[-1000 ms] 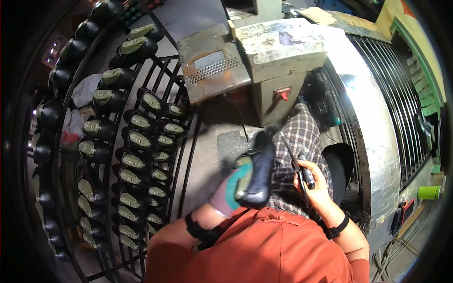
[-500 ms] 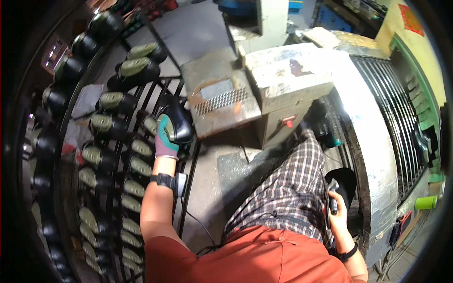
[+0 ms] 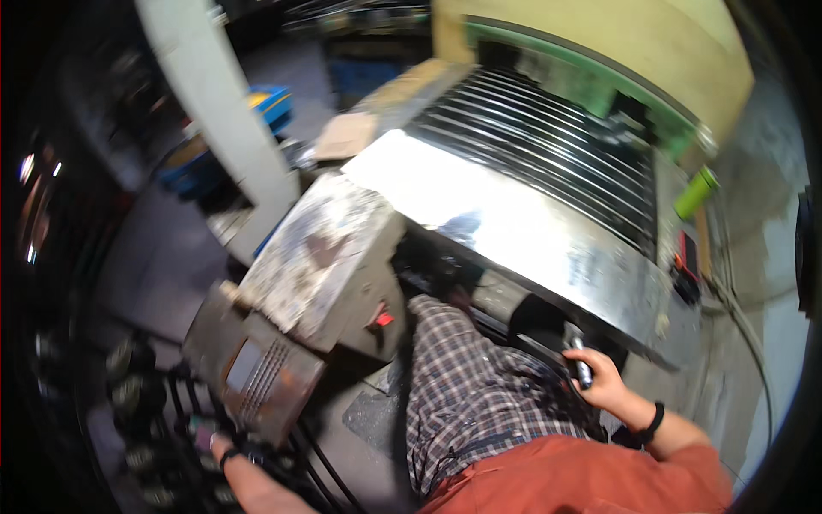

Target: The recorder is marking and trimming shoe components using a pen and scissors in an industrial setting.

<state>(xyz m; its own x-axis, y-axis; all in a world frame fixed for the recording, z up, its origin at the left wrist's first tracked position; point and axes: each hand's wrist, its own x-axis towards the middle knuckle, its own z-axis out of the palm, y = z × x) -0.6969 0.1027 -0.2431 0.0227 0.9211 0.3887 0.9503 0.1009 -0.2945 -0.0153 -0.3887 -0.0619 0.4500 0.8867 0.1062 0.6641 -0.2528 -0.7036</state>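
Note:
At the lower left, my left hand (image 3: 205, 435), in a green and purple glove, reaches to the dark shoe rack. Its fingers are smeared by motion and dim, so whether it holds a shoe does not show. Several black shoes (image 3: 137, 390) with pale green soles sit blurred on that rack. My right hand (image 3: 602, 377), bare, is closed around a silver metal hand tool (image 3: 584, 370) beside my checked apron. A thin dark piece sticks out from the tool toward the left; its exact kind cannot be made out.
A worn metal box machine (image 3: 321, 257) with a red switch (image 3: 383, 317) stands between the rack and me. Behind it lies a shiny metal worktop (image 3: 497, 214) beside a bed of rollers (image 3: 548, 154). A green cylinder (image 3: 695, 193) and a white pillar (image 3: 210, 94) stand farther off.
My view has swung right, so the rack and my left hand now lie at the lower left. Half a second ago my left hand held a black shoe. The right hand still grips its tool.

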